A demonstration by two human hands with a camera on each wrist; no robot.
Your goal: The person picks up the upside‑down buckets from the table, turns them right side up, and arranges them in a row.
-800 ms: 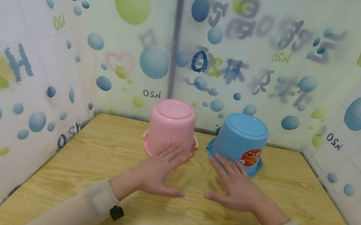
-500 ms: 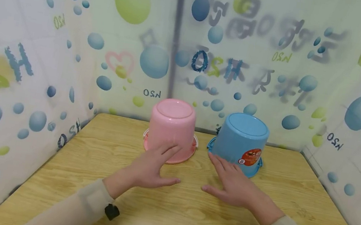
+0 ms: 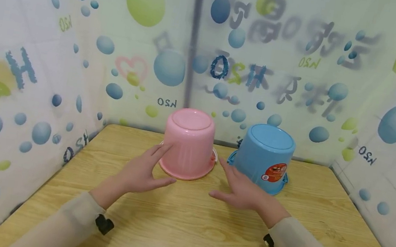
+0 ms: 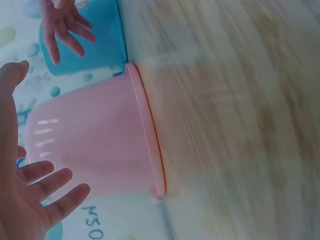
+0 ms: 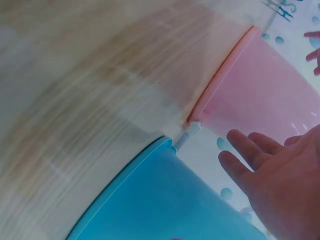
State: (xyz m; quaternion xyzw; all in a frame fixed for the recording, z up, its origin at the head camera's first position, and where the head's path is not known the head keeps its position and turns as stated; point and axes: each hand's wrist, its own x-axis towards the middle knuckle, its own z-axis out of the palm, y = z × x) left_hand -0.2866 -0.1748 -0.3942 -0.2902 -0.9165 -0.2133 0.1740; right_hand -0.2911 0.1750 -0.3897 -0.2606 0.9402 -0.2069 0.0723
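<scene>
A pink bucket (image 3: 189, 148) stands upside down on the wooden table, its rim down and its handle at the rim. To its right a blue bucket (image 3: 264, 151) with a red sticker (image 3: 274, 172) is turned over the same way. My left hand (image 3: 141, 170), fingers spread, is in front of the pink bucket's left side. My right hand (image 3: 243, 189) reaches between the two buckets with fingers extended and thumb apart. In the left wrist view the pink bucket (image 4: 95, 135) lies beyond my fingers. Both hands hold nothing; whether a fingertip touches the pink bucket, I cannot tell.
The wooden table (image 3: 188, 234) reaches toward me, with a bright light reflection near its front. A printed curtain (image 3: 146, 59) with blue and green bubbles stands right behind the buckets, and similar sheets close off both sides. A black band sits at each sleeve.
My left hand has moved left, from the pink bucket's front to its left side. My right hand has shifted left, away from the blue bucket's front. Both buckets stay in place.
</scene>
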